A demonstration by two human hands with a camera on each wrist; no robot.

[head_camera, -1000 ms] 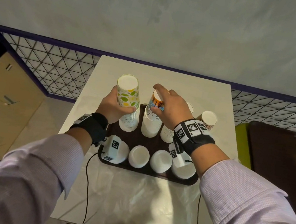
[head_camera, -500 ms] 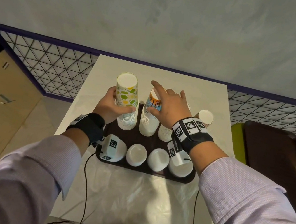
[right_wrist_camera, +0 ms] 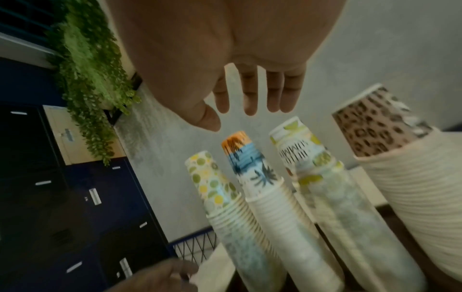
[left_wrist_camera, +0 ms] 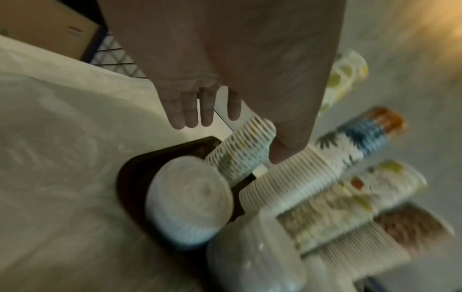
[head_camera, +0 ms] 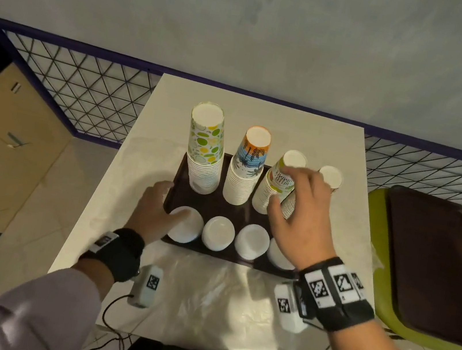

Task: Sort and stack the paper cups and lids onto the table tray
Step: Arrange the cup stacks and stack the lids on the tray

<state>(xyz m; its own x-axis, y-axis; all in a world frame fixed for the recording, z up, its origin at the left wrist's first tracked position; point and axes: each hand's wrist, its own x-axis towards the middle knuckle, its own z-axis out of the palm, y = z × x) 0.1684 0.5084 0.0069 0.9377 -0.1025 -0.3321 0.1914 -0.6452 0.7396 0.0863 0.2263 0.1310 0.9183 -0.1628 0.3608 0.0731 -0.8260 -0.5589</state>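
A dark brown tray [head_camera: 219,203] sits on the white table. Along its back stand upturned cup stacks: green-dotted [head_camera: 204,152], blue palm-print [head_camera: 247,168], a "summer" print [head_camera: 279,179] and a leopard print [head_camera: 329,176], also seen in the right wrist view [right_wrist_camera: 375,128]. Several white lid stacks line the front, the leftmost [head_camera: 188,225] also showing in the left wrist view [left_wrist_camera: 190,197]. My left hand [head_camera: 164,206] is open at the tray's left edge, fingers by the leftmost lids. My right hand [head_camera: 295,197] hovers open, fingers spread, before the two right cup stacks. Neither hand holds anything.
A crumpled clear plastic bag [head_camera: 220,294] lies on the near part of the table. A second brown tray [head_camera: 436,267] rests on a green seat at the right. A mesh railing [head_camera: 85,91] runs behind the table, with cardboard boxes [head_camera: 5,124] at the left.
Both hands have let go of the two left cup stacks and drawn back. The left dropped to the leftmost lids; the right shifted right toward the third stack.
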